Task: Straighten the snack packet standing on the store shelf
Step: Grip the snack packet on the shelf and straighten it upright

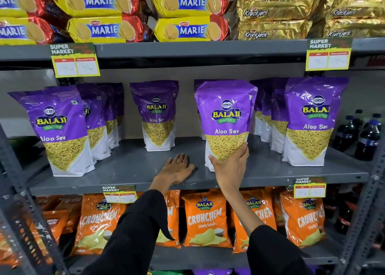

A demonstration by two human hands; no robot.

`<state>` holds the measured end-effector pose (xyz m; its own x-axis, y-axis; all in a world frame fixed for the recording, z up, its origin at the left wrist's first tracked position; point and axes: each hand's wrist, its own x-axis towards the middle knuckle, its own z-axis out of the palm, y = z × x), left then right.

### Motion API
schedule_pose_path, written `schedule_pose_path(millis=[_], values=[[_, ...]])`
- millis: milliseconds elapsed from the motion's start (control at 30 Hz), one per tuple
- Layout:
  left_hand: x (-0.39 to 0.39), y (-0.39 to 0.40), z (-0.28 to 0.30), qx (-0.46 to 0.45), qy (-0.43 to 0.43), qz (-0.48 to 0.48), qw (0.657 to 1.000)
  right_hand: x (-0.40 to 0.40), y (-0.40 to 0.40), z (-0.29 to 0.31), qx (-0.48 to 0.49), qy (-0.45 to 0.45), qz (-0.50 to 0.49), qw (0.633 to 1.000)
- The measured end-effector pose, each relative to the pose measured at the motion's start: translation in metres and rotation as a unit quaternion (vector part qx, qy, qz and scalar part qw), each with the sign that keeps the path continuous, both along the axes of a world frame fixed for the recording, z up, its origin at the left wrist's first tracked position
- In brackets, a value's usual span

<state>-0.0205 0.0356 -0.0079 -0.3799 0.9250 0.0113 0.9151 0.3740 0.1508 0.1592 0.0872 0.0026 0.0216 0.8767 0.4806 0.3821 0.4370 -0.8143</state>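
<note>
Black sleeves (143, 222) cover both of my forearms, which reach up from the bottom edge toward the middle shelf (135, 166). Farthest left on that grey shelf stands a purple Aloo Sev pouch (60, 131), with a row of more purple pouches (102, 116) behind and to its right. Next comes a single pouch set farther back (157, 114), upright and alone. My left hand (177, 168) lies palm down on the bare shelf surface just in front of that pouch, its fingers (181, 158) spread flat and closed on nothing. Beside it, my right hand (231, 166) grips the snack packet (226, 118) at its lower front, thumb on the left bottom corner and fingers (244, 149) wrapped round the right edge, clamped on the bag. This packet stands near the front of the shelf, its top leaning slightly to the right, and I cannot tell whether its base rests fully on the shelf because my hand hides it. To its right is another group of purple pouches (268, 112), then a large front pouch (312, 120), and dark soda bottles (366, 135) at the far right. Above, yellow Marie biscuit packs (187, 14) and gold Krackjack packs (277, 12) fill the upper shelf, and yellow-green price tags (75, 60) hang from its edge. Below, orange Crunchem bags (206, 218) line the lower shelf.
</note>
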Motion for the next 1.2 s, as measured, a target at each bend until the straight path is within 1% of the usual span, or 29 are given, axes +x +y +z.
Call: schedule_pose_path(millis=[733,1200], values=[[0.003,-0.005,0.002,0.004,0.0,-0.002,1.0,-0.007,0.02,-0.001,-0.005,-0.001,0.014,1.0],[0.007,-0.008,0.005,0.001,0.003,0.0,1.0,-0.013,0.016,-0.003,0.025,-0.055,-0.02,0.998]])
